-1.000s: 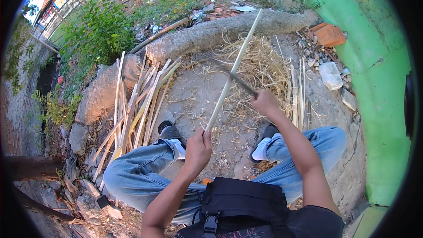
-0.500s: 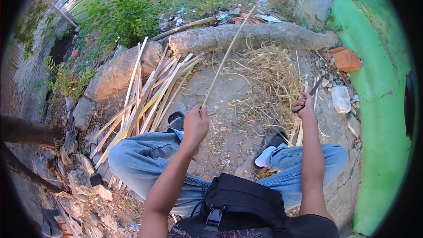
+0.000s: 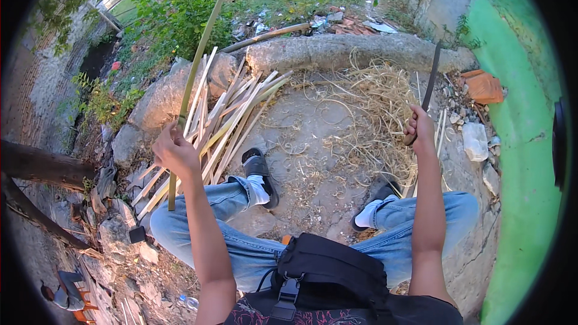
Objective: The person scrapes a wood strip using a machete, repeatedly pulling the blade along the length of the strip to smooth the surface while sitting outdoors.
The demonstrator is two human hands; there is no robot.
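My left hand (image 3: 176, 149) grips a long greenish bamboo strip (image 3: 205, 39) near its lower part. The strip stands steeply, leaning right toward its top, and its lower end hangs below the hand in front of my left knee. Past that hand lies a loose pile of pale split bamboo strips (image 3: 226, 123). On the right, my right hand (image 3: 420, 127) is wrapped round a long dark-bladed knife (image 3: 433, 78), its blade pointing up and away from me, apart from the strip. Curly bamboo shavings (image 3: 376, 111) lie heaped to the left of the knife.
A low concrete ledge (image 3: 337, 52) crosses the far side. An orange brick (image 3: 483, 87) and a whitish block (image 3: 475, 141) sit by the green wall (image 3: 524, 162). My black bag (image 3: 334, 265) rests on my lap. Dark logs (image 3: 48, 165) jut in at left.
My left hand has moved left with the bamboo strip, which now stands more upright over the pile. The right hand has risen slightly, and the knife blade points more upward. My left foot shows more fully.
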